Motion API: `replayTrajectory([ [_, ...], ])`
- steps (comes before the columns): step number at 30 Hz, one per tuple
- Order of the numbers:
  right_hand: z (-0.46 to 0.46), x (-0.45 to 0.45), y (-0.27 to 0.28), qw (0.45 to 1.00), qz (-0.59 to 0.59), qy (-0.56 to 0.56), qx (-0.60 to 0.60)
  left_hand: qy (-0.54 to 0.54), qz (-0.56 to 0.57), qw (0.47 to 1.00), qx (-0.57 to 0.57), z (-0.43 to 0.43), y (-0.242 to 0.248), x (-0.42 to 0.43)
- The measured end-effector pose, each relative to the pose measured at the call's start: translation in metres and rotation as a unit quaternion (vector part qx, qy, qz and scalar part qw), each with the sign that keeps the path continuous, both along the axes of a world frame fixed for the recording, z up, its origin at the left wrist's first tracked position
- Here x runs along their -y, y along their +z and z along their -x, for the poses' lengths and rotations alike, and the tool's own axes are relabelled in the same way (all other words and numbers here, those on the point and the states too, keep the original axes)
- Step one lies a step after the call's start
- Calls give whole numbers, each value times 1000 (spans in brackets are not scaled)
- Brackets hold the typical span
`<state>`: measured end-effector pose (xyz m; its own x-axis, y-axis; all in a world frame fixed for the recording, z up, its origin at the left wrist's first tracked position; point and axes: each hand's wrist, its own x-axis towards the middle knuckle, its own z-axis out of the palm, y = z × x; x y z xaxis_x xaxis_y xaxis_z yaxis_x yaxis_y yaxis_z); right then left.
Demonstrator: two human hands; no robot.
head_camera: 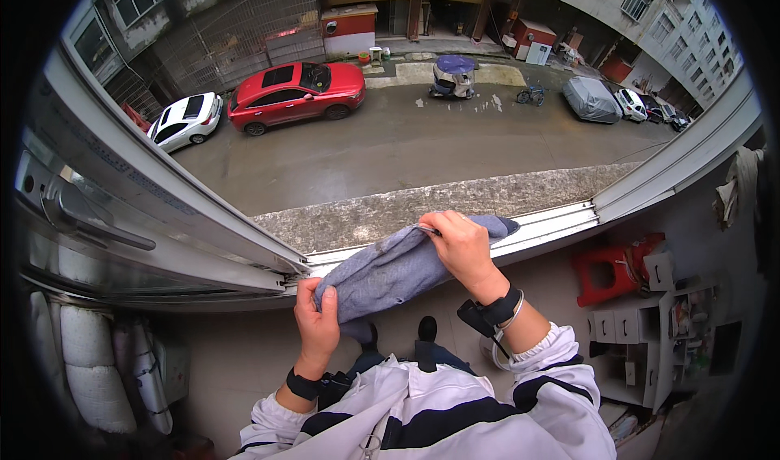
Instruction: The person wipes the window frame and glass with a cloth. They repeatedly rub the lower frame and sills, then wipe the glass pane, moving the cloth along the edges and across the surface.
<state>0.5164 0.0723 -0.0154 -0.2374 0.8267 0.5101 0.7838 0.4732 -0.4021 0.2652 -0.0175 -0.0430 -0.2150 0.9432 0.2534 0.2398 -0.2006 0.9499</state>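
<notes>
A greyish-blue cloth (390,271) is stretched between my two hands above the inner edge of an open window. Its left end is pinched between the thumb and fingers of my left hand (318,323). My right hand (460,243), higher up, grips the cloth's upper edge, and a darker end of the cloth sticks out past it over the white window track (542,225). Folds run along the cloth, and a small hole or mark shows near its lower edge. Both wrists wear black straps with small devices.
A sliding window sash with a handle (97,222) stands at the left. Outside the track lies a rough concrete ledge (365,216), with a street and a red car (297,94) far below. Inside, at the right, are a red plastic stool (600,274) and a white cabinet (627,338); rolled bedding (94,368) is at the left.
</notes>
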Motion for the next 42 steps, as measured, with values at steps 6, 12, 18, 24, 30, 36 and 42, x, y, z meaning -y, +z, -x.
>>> replayTrajectory([
  [6,48,5,26,988,130,88,1,50,30,997,43,20,-12,0],
  [12,60,21,34,976,101,192,-9,55,33,998,29,21,-17,0],
  [18,76,20,13,973,80,217,9,59,41,997,15,21,-15,-4],
  [24,97,17,-5,970,92,224,22,45,48,997,41,17,-13,0],
  [30,100,26,-9,975,64,210,-39,18,40,993,112,23,-13,9],
  [36,113,12,-15,976,65,206,-5,17,54,997,60,24,-22,9],
  [42,125,14,-9,973,75,198,95,23,51,998,-21,22,-17,8],
])
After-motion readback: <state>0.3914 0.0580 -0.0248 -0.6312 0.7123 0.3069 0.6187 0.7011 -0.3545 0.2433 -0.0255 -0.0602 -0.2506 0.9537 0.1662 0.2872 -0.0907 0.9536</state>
